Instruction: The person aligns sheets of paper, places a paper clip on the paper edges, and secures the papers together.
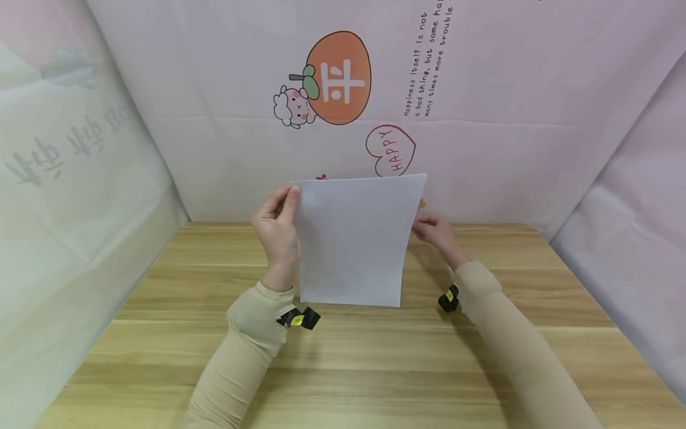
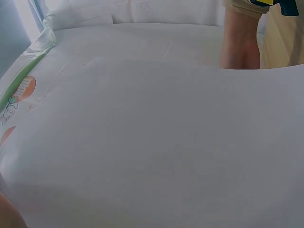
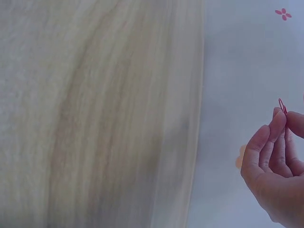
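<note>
My left hand (image 1: 280,229) pinches white paper (image 1: 354,244) at its upper left corner, thumb on the near face. The paper stands upright above the table and fills most of the left wrist view. Beside its right edge is my right hand (image 1: 436,235), the fingertips partly hidden behind that edge. In the right wrist view the thumb and fingers of this hand (image 3: 278,178) pinch a small red paper clip (image 3: 282,105), its wire loop sticking up from the fingertips.
The wooden table (image 1: 343,369) ends at a white cloth backdrop (image 1: 225,161) printed with drawings and lettering. Cloth walls (image 1: 69,226) also rise on the left and right. A small black camera (image 1: 449,299) hangs at my right wrist, another (image 1: 308,319) at the left.
</note>
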A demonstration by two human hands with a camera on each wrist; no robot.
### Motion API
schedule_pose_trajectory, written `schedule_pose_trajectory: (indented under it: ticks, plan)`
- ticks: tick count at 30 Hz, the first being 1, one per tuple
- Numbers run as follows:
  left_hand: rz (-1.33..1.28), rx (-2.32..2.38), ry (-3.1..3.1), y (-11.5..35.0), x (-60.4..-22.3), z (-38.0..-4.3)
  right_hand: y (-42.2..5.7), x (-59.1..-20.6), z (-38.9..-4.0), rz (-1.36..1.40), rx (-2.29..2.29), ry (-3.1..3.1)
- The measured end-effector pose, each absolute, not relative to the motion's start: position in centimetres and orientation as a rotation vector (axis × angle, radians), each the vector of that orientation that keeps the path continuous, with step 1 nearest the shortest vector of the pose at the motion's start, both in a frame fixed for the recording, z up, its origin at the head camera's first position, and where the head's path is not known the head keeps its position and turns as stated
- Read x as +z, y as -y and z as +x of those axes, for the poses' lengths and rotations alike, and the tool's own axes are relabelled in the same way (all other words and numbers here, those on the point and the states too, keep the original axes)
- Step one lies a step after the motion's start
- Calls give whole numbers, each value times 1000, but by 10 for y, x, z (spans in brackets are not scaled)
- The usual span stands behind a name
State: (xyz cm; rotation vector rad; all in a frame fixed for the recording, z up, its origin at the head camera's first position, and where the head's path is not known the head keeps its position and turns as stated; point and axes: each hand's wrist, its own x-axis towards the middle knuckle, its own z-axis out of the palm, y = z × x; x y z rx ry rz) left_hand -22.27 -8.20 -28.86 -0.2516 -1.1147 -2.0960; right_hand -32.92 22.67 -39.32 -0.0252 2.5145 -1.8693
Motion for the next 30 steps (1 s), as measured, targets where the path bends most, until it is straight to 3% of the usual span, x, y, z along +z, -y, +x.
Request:
schedule_pose_trajectory:
  ticks: [16,30]
  plan:
    - [-271,-2110,1089,82,-290,-222,-227,-380,-309,-134,-1949,-2492]
    - [-260,-2103,1087,82,-291,-224,-217,-346,-283,-180,-1984,-2534]
